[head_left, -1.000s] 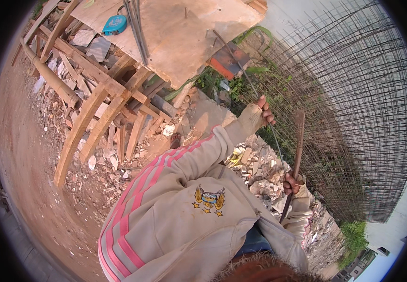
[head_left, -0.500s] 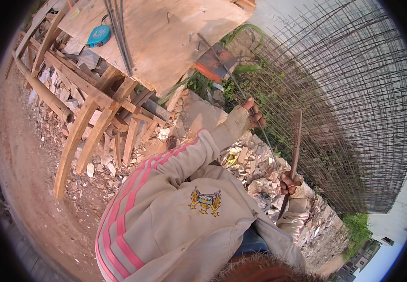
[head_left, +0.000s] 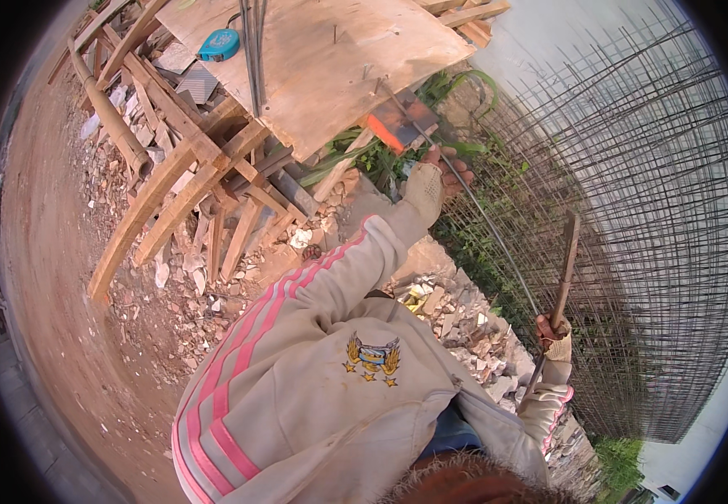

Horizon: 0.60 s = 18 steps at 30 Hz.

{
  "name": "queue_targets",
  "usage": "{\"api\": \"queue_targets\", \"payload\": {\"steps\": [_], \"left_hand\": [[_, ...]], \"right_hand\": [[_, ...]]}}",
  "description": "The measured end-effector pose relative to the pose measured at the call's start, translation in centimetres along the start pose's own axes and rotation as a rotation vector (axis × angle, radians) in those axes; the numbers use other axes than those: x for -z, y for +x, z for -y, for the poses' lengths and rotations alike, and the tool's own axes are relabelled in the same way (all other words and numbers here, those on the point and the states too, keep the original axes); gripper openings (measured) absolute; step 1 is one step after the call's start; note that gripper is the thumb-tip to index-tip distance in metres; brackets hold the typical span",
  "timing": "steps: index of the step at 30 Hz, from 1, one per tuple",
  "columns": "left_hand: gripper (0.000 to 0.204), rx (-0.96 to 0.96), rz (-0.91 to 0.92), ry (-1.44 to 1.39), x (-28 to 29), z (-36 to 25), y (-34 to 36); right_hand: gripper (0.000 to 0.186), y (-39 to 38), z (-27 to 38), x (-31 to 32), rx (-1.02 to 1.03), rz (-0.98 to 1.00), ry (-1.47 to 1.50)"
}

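Observation:
My left hand (head_left: 448,170), in a pale fingerless glove, is closed around a long thin steel rod (head_left: 498,239). The rod's far end lies by the nails (head_left: 367,72) at the edge of a plywood board (head_left: 322,92); its near end reaches my right hand. My right hand (head_left: 552,329), gloved likewise, grips a brown, rusty-looking bar (head_left: 567,260) that stands up from the fist, with a dark length below it. Whether the right fingers also hold the rod cannot be made out. Beneath the rod, by the board's corner, is an orange and dark flat object (head_left: 402,122).
On the board lie a blue tape measure (head_left: 218,44) and several thin rods (head_left: 253,59). Timber pieces (head_left: 162,197) and a bamboo pole (head_left: 112,118) lie left, over rubble (head_left: 473,336). Steel mesh (head_left: 633,210) leans against the pale wall on the right.
Both hands have reached farther out, the right one also rightward with the bar. My left hand sits nearer the board along the rod. The view has shifted slightly.

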<state>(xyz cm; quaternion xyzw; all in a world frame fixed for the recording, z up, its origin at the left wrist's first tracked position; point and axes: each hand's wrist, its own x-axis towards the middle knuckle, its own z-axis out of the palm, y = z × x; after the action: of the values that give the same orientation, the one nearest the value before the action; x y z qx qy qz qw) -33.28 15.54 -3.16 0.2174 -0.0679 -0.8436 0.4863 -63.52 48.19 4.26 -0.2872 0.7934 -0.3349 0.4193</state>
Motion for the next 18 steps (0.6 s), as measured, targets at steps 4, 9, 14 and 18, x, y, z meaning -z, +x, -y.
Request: {"api": "queue_targets", "payload": {"steps": [4,9,14,18], "left_hand": [[0.043,-0.034,-0.021,-0.138,-0.3,0.1,1.1],[0.038,0.01,0.108,-0.378,-0.1,0.3,1.6],[0.035,0.042,0.091,-0.407,0.2,0.4,1.5],[0.035,0.032,0.09,-0.36,0.5,0.7,1.8]], "right_hand": [[0.039,-1.0,-0.4,1.0,0.016,-0.001,0.057],[0.034,-3.7,-1.1,0.2,-0.049,0.004,0.024],[0.03,-7.5,-2.2,-2.6,-0.175,-0.064,0.097],[0.03,-7.0,-2.4,-3.6,-0.189,-0.009,0.158]]}}
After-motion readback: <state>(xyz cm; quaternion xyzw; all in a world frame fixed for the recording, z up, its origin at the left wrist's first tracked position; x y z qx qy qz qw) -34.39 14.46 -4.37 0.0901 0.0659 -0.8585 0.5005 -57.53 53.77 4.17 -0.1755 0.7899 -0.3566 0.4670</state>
